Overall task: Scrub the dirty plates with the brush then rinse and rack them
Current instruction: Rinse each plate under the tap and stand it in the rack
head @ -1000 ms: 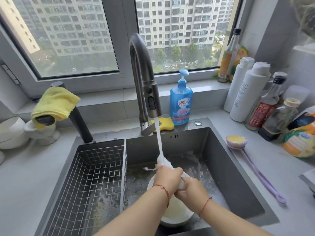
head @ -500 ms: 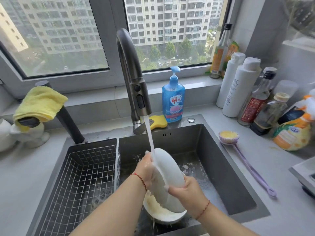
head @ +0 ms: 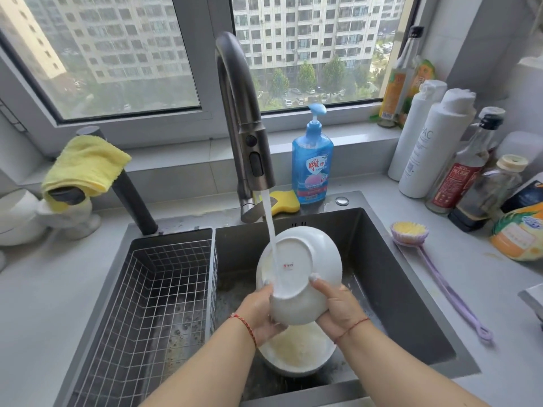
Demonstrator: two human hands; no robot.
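Observation:
A white plate (head: 305, 271) is held tilted in the sink (head: 382, 259) with its underside facing me, and the tap's water stream (head: 270, 230) runs down onto it. My left hand (head: 258, 312) grips its lower left edge. My right hand (head: 338, 309) grips its lower right edge. Below them a second plate (head: 296, 353) smeared with yellowish residue lies on the sink floor. The purple brush (head: 411, 233) with a yellow head lies on the counter to the right of the sink. A wire rack basket (head: 147, 289) fills the sink's left part.
The grey tap (head: 244, 127) arches over the sink's back. A blue soap bottle (head: 312, 165) and yellow sponge (head: 285, 201) stand behind it. Bottles (head: 435, 142) crowd the right counter. A yellow cloth (head: 85, 163) hangs at the left.
The plate has been turned so its underside faces me under the stream. Both hands have shifted to its lower edge.

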